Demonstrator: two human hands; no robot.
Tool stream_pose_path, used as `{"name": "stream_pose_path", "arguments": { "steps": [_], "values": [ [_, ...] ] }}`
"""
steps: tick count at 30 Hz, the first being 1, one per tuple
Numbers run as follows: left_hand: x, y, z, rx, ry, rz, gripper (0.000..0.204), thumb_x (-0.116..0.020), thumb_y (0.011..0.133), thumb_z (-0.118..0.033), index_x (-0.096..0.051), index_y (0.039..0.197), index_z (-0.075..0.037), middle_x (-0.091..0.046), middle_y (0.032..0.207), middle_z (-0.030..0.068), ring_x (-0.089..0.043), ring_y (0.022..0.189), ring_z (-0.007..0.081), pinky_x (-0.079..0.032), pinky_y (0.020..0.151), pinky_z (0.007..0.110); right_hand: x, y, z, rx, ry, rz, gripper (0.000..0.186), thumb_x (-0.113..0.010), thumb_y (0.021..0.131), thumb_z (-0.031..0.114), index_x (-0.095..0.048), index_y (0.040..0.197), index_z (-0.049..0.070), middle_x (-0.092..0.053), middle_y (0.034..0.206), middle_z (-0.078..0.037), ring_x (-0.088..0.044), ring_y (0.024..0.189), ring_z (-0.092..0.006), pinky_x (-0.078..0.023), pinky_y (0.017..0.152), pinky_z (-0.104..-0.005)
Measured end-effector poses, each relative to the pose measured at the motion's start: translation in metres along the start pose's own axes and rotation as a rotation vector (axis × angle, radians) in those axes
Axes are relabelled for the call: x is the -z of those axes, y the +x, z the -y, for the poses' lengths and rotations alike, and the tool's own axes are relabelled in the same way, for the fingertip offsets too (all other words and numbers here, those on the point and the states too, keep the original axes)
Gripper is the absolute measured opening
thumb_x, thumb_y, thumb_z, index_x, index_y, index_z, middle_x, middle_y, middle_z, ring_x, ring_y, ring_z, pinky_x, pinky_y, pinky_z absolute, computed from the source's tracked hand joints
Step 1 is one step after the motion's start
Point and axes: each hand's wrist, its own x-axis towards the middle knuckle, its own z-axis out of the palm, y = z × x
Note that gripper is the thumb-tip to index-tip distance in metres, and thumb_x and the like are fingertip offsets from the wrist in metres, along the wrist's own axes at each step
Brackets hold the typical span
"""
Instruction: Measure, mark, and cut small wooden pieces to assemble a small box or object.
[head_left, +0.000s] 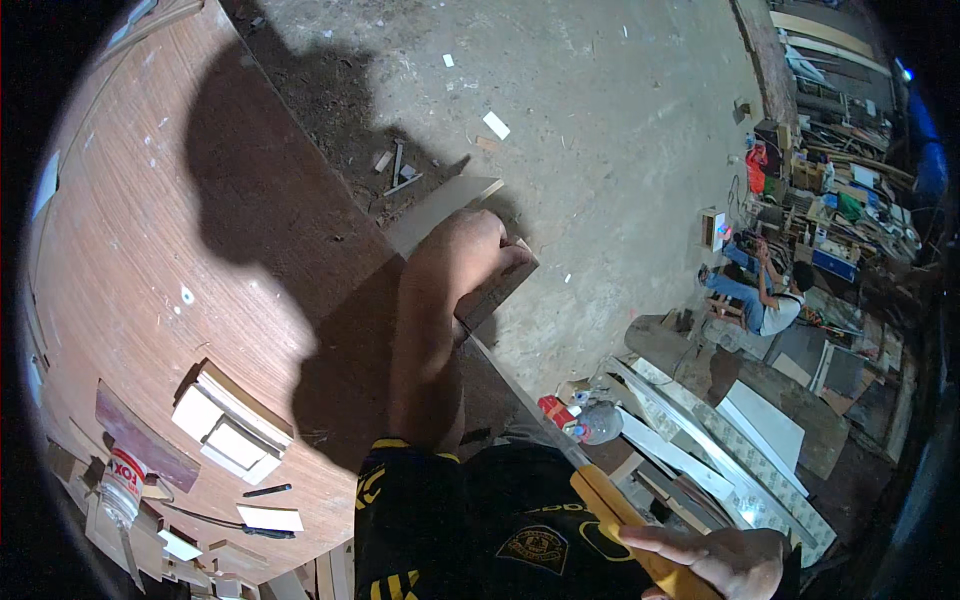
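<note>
My left hand [475,245] is closed over a wooden board [500,288] that sticks out past the table edge, its fingers curled round the far side. A pale flat piece of wood [435,210] shows beyond my wrist; whether it is part of the same board I cannot tell. At the lower right, my right hand [725,560] grips the yellow handle of a hand saw [597,492], one finger stretched along the handle. The saw's thin blade slants up and left from the handle, and its far end meets the near edge of the board.
On the brown tabletop [240,330] lie a stack of pale wood blocks [235,425], a dark pen [267,491] and a clear bottle [122,487]. White panels [690,450] and a plastic jug [600,423] lie right. Another person [765,290] sits farther off beside piled scrap.
</note>
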Motion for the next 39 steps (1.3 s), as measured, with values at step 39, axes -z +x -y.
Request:
{"name": "stream_pose_path", "arguments": {
  "steps": [39],
  "values": [
    [-0.014, 0.013, 0.013, -0.208, 0.095, -0.106, 0.041, -0.069, 0.088, -0.041, -0.074, 0.091, 0.000, -0.069, 0.089, 0.0231, -0.067, 0.083, 0.0398, -0.050, 0.076, 0.046, -0.018, 0.006, -0.006, -0.608, 0.517, 0.351, 0.053, -0.050, 0.089, -0.003, -0.048, 0.142, 0.000, -0.063, 0.129, -0.014, -0.058, 0.065, -0.0111, -0.047, 0.057, -0.0184]
  ]
}}
